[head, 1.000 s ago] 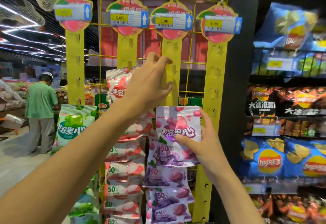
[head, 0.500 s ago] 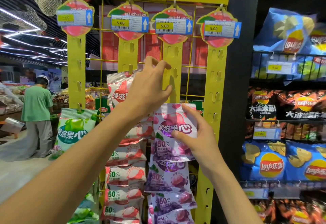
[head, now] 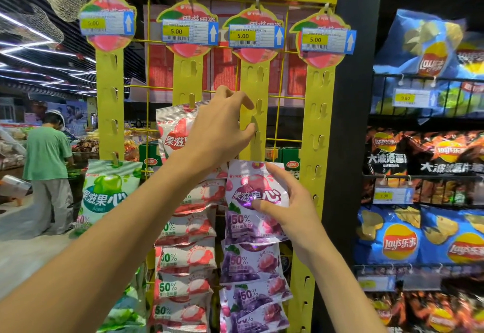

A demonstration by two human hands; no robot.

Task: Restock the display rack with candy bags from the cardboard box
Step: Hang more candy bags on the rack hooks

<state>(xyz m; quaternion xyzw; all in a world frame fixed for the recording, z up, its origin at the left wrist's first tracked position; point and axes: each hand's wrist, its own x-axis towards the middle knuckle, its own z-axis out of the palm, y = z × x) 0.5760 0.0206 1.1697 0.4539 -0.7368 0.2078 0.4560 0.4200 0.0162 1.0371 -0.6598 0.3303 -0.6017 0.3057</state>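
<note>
Right grip [head: 285, 209] pinches a purple-and-white foil candy bag [head: 258, 193], thumb on its front, holding it in front of the third yellow slotted strip [head: 258, 81] of the yellow wire display rack [head: 319, 128], above the hanging purple bags [head: 248, 262]. Left grip [head: 222, 133] is raised at that strip, fingers curled; whether it holds a hook cannot be told.

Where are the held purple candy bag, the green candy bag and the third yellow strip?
purple candy bag [head: 248, 183]: head view, printed front above the thumb.
green candy bag [head: 107, 184]: head view, on the green fruit picture.
third yellow strip [head: 249, 81]: head view, bare stretch under its price tag.
</note>
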